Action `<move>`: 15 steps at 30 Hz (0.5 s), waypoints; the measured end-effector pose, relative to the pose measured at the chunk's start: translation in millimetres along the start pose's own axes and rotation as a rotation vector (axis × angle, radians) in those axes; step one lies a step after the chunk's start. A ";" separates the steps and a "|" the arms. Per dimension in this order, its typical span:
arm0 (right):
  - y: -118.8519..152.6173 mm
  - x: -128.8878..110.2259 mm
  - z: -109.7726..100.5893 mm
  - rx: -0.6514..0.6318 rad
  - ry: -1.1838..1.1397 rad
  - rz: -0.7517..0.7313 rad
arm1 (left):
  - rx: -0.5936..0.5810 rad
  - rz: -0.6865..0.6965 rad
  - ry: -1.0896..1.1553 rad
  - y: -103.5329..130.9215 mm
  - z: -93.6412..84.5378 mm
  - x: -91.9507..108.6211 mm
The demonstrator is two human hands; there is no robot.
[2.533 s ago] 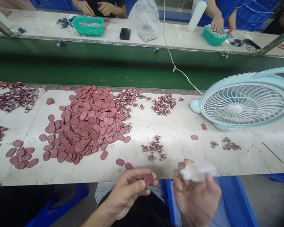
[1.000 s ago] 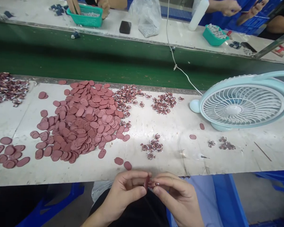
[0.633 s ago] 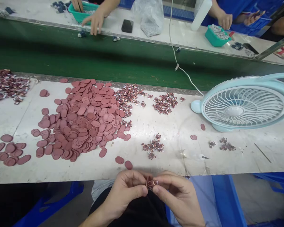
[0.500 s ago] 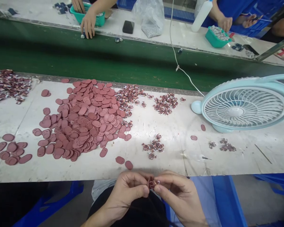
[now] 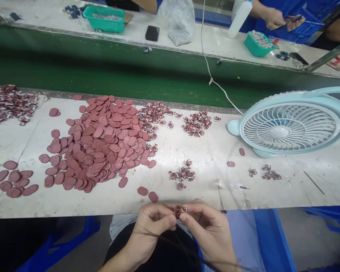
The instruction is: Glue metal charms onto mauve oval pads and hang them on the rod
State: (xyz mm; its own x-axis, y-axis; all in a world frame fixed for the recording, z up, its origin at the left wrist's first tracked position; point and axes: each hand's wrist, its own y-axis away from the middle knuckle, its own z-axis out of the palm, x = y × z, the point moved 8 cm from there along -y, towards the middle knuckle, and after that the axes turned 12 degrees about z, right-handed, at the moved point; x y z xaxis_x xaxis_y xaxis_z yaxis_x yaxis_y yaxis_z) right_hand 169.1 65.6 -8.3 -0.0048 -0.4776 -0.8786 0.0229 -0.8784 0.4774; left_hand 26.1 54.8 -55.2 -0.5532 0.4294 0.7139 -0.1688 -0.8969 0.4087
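Observation:
My left hand [image 5: 154,224] and my right hand [image 5: 206,226] meet at the table's near edge, fingertips almost touching. Pinched in the left is a reddish-brown oval piece [image 5: 176,212], seen nearly edge-on. The right pinches a small brown curled part [image 5: 183,210] with light edges against that oval piece; fingers cover much of both, so I cannot tell whether they are joined. Two loose oval pieces [image 5: 153,197] lie just beyond my left hand. Past my fingertips is a small cluster of brown curled parts [image 5: 184,173].
A large heap of oval pieces [image 5: 99,147] covers the left-centre table, with more curled parts [image 5: 197,124] behind. A light-blue fan [image 5: 279,132] lies at right, its white cable [image 5: 206,62] crossing the green belt [image 5: 87,71]. Opposite stand green baskets [image 5: 103,24] and a co-worker's hands [image 5: 274,19].
My hands have shifted slightly up, and the curled part is now closer against the oval piece. Across the belt, a co-worker's hands have left the left green basket.

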 end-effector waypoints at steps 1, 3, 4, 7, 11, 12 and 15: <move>-0.5 0.7 0.5 0.002 -0.005 0.007 | -0.004 0.009 -0.007 -1.0 1.1 -0.3; -2.3 4.6 0.8 0.007 -0.025 0.031 | -0.005 0.028 -0.030 -2.3 2.0 -2.1; -3.3 8.7 -0.2 0.008 -0.042 0.048 | 0.002 0.033 -0.044 -2.3 1.0 -3.4; -4.6 29.7 -16.5 0.040 -0.187 0.096 | -0.003 0.075 -0.131 -0.8 -8.4 -0.6; 12.5 78.6 -90.3 0.348 -0.421 0.186 | -0.097 0.365 -0.740 0.1 -35.0 40.9; 21.9 91.2 -114.3 0.455 -0.434 0.211 | -0.097 0.484 -0.974 0.4 -41.2 56.6; 49.3 118.9 -178.9 0.660 -0.429 0.216 | -0.075 0.654 -1.511 -5.5 -55.9 83.8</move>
State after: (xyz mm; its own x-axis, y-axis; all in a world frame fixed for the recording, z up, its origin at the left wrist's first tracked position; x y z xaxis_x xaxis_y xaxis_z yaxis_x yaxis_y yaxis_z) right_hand 348.5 -31.3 -91.9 -0.4529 -0.4850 -0.7481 -0.5263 -0.5318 0.6635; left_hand -64.9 89.7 -29.4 0.6971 -0.3330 0.6349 -0.3025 -0.9395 -0.1606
